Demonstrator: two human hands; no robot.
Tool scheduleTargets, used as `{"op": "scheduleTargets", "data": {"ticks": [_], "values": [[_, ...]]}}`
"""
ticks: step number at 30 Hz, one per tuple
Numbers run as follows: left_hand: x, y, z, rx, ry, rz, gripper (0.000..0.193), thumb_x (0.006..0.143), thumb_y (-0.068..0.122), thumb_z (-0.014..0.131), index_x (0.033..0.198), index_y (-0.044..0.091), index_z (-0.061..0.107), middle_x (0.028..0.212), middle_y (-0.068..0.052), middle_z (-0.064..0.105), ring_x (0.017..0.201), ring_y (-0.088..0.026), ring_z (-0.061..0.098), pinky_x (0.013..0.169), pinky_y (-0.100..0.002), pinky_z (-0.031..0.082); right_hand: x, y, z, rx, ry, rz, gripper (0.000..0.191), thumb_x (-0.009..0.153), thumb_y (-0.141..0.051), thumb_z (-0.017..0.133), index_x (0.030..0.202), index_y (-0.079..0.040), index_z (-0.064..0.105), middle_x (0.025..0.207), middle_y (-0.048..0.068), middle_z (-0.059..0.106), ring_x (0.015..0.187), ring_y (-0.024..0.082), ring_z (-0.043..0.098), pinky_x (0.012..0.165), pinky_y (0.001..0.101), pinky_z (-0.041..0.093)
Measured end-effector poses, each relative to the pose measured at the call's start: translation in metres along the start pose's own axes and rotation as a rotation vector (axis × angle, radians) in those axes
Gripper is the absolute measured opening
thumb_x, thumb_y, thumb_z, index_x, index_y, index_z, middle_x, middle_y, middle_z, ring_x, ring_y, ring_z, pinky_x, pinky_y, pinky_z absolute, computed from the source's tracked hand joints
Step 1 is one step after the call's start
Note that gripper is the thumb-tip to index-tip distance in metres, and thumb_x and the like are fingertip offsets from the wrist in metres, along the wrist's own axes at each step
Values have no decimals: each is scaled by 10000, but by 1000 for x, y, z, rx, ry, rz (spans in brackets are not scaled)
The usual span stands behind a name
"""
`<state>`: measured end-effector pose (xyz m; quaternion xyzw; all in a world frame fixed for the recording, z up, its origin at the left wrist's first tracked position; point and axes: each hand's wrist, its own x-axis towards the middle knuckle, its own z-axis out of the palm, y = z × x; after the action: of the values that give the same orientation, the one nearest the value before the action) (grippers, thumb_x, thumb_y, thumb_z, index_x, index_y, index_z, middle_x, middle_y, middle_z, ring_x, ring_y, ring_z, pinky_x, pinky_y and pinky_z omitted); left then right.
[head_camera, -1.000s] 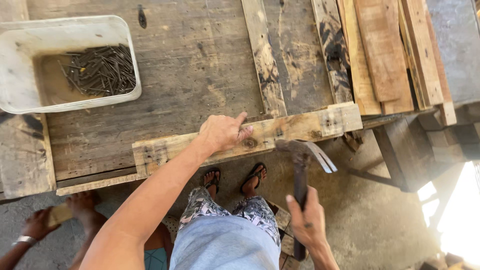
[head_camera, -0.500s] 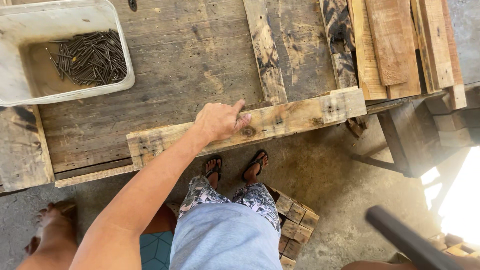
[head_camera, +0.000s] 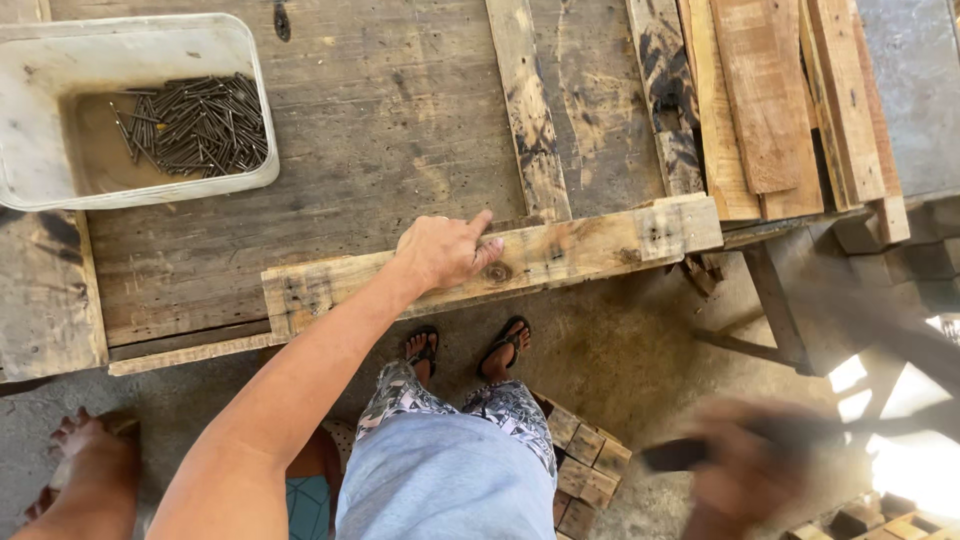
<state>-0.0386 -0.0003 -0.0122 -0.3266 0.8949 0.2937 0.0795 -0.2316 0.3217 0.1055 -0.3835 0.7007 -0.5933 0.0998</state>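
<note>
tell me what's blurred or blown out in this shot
Head view: the right hand and the dark handle it grips are smeared by motion blur; sunlight blows out the floor at lower right; the left hand, plank and nails are sharp.

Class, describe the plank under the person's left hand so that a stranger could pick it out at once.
Start at the big worn wooden table. Along its near edge lies a pale plank, pressed down by the left hand. Unlike the boards stacked lengthwise at the far right, it runs crosswise and shows a dark knot.

Left hand (head_camera: 447, 250): I see it flat on the plank (head_camera: 560, 252).
Right hand (head_camera: 745, 470): blurred at five o'clock, gripping a dark handle (head_camera: 680, 455).
Tub of nails (head_camera: 60, 100): ten o'clock.
</note>
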Motion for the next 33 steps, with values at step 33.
{"op": "scheduleTargets", "data": {"ticks": [33], "values": [[-2, 5, 0, 6, 1, -16, 658, 1011, 599, 302, 1488, 169, 442, 1156, -152, 707, 1038, -335, 685, 855, -482, 562, -55, 80, 42, -596, -323, 515, 265, 941, -271, 674, 974, -37, 554, 612, 127, 617, 505, 238, 606, 478, 400, 485]]}}
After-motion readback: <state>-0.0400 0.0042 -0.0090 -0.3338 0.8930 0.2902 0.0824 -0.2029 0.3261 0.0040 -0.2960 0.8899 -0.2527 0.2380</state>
